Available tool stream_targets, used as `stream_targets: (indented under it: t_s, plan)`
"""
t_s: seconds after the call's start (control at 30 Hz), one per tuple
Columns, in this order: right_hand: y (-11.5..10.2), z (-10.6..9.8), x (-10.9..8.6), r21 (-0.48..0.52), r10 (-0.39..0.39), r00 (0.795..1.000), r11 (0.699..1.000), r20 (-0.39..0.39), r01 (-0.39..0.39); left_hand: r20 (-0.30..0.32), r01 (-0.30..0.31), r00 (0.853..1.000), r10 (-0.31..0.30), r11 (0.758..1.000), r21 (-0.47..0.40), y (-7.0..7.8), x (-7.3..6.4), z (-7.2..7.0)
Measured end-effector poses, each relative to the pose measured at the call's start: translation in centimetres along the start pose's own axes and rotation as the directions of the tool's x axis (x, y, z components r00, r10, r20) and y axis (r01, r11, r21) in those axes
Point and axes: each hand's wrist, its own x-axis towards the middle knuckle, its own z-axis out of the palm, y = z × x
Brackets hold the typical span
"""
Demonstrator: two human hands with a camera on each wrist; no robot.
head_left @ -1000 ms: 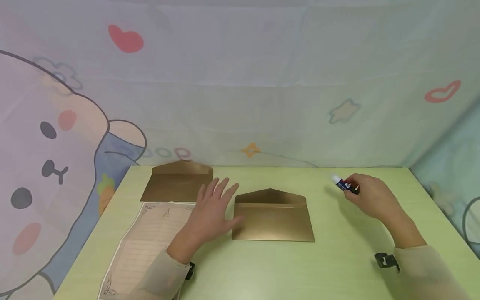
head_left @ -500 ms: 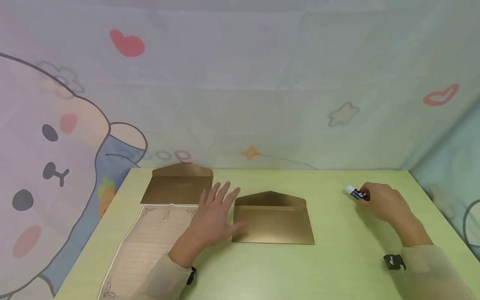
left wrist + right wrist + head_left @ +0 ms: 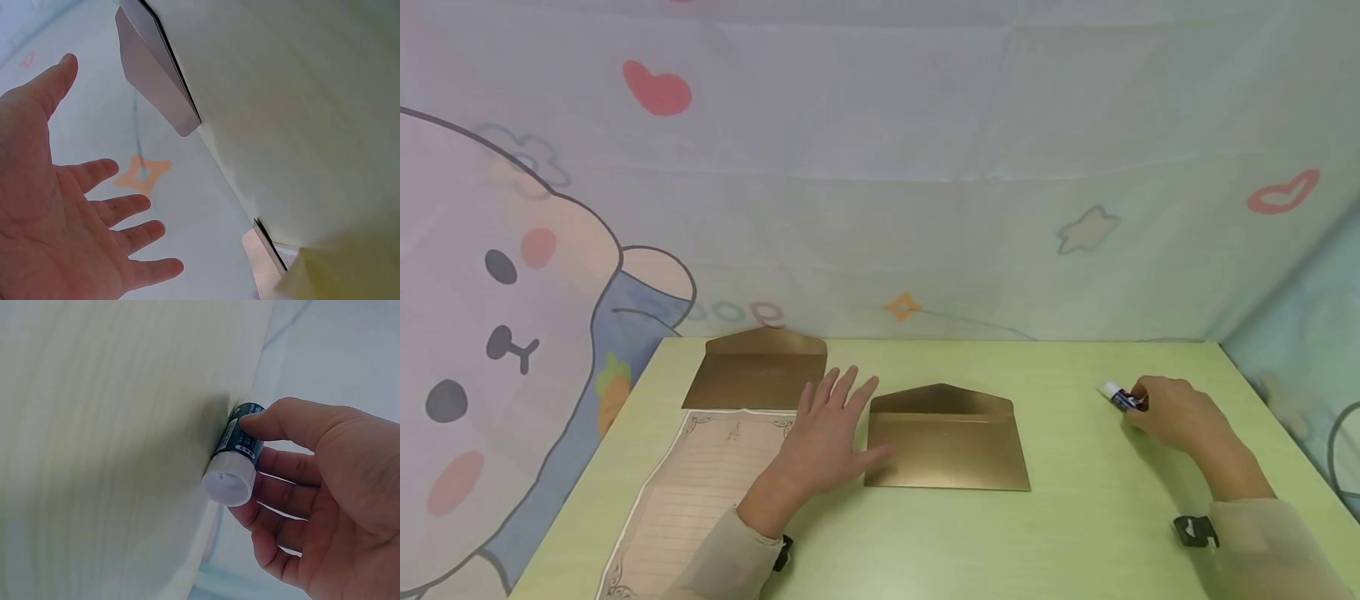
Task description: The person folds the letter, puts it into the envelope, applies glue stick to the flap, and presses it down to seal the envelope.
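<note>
On the right side of the table, my right hand [image 3: 1180,417] pinches a dark blue glue stick [image 3: 1122,397] with a white end pointing to the back left. The right wrist view shows the thumb pressed on the label of the glue stick [image 3: 240,440], with fingers behind it; it lies close to the tabletop, and whether it touches cannot be told. My left hand [image 3: 823,442] hovers with spread fingers, holding nothing, between the lined letter paper [image 3: 700,483] and a gold envelope [image 3: 951,450]. That envelope lies flat with its flap up toward the back.
A second gold envelope [image 3: 756,379], flap also unfolded, lies at the back left above the letter paper. The light green table [image 3: 925,542] ends at a printed cloth backdrop [image 3: 880,167] behind it.
My right hand has moved right and toward me with the glue stick, lowering it toward the table. The left hand has stayed nearly still.
</note>
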Motion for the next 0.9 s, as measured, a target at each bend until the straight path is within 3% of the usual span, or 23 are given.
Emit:
stream_targets:
  t_s: [0.63, 0.8, 0.9]
  plan:
    - [-0.2, 0.0, -0.3, -0.018, -0.014, 0.999, 1.0, -0.033, 0.013, 0.005, 0.001, 1.0, -0.001, 1.0, -0.018, 0.1, 0.0, -0.1]
    - [-2.1, -0.6, -0.2, -0.03, -0.067, 0.994, 0.997, -0.092, 0.064, -0.007, -0.007, 1.0, 0.006, 0.999, -0.051, -0.2, 0.3, -0.3]
    - [-4.3, -0.7, 0.1, 0.037, -0.11, 0.988, 0.993, -0.11, 0.115, -0.009, -0.01, 1.0, 0.01, 0.997, -0.076, -0.3, 0.8, -0.6]
